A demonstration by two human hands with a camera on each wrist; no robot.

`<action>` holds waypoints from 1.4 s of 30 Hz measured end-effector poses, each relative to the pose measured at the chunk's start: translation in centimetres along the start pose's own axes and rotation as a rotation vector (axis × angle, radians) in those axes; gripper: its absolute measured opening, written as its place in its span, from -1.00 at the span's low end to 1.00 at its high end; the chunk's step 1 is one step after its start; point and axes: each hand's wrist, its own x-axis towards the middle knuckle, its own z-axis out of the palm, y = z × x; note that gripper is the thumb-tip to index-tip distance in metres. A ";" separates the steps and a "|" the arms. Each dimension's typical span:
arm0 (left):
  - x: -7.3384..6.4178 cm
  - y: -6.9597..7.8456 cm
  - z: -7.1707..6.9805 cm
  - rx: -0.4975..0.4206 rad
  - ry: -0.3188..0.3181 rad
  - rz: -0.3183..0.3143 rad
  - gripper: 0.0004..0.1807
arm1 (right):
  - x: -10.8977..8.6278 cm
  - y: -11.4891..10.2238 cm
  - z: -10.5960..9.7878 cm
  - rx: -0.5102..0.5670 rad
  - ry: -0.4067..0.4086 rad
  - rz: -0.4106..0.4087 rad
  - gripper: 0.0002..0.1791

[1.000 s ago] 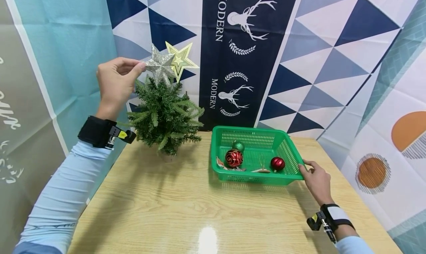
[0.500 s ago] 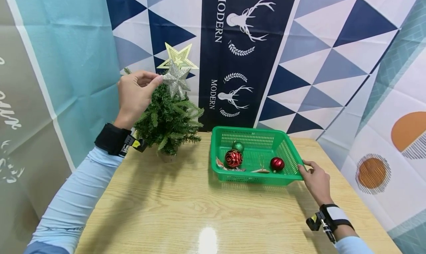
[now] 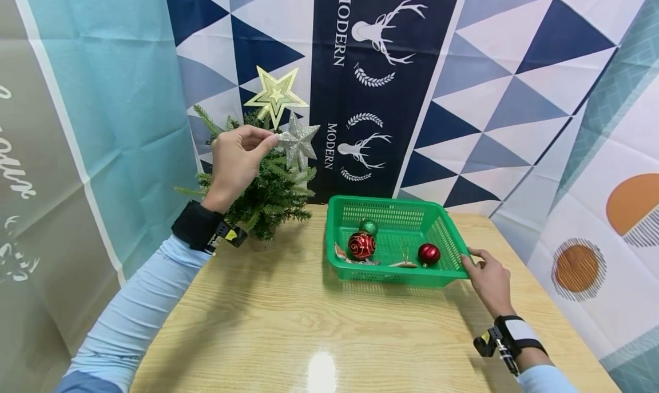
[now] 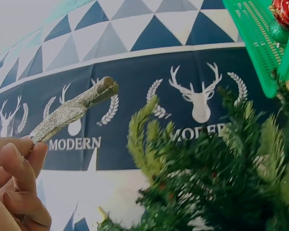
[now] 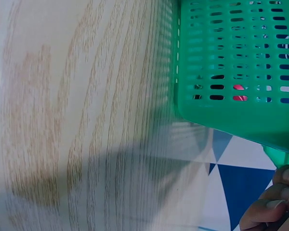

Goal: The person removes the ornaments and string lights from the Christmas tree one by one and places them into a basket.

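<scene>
My left hand (image 3: 234,164) pinches one point of a glittery silver star tree topper (image 3: 300,142) between thumb and fingers. The star is held up in front of a small artificial Christmas tree (image 3: 273,195), overlapping its right side in the head view. In the left wrist view the silver star (image 4: 62,115) shows edge-on, its hollow stem end pointing away from the fingers. A gold star topper (image 3: 277,95) tops the tree. My right hand (image 3: 492,281) grips the right front corner of a green plastic basket (image 3: 396,274); its curled fingertips (image 5: 272,204) show in the right wrist view.
Inside the basket lie a patterned red bauble (image 3: 362,245), a green bauble (image 3: 368,226), a plain red bauble (image 3: 429,254) and some flat ornaments (image 3: 404,264). The wooden table (image 3: 329,318) runs back to a patterned cloth backdrop (image 3: 381,95).
My left hand has carried the silver star rightward and down, from beside the gold star to below and right of it. The right hand and basket have stayed put.
</scene>
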 end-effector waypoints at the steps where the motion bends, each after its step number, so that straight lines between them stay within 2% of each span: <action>1: -0.1 -0.1 0.3 -0.003 -0.004 0.003 -0.79 | 0.0 0.1 0.0 0.000 0.000 0.006 -0.43; 12: -1.6 0.0 2.9 -0.082 -0.094 0.014 -0.83 | 0.1 0.3 0.2 -0.010 0.005 0.020 -0.42; 23: -3.1 0.1 5.9 -0.027 -0.148 0.040 -0.85 | 0.2 0.3 0.0 -0.009 0.000 0.035 -0.41; 31: -4.4 -0.2 8.3 -0.028 -0.202 0.043 -0.90 | 0.2 0.5 0.2 -0.017 0.006 0.040 -0.42; 42: -5.1 -0.3 10.1 -0.050 -0.239 0.022 -0.90 | 0.2 0.2 0.3 -0.008 -0.002 0.044 -0.41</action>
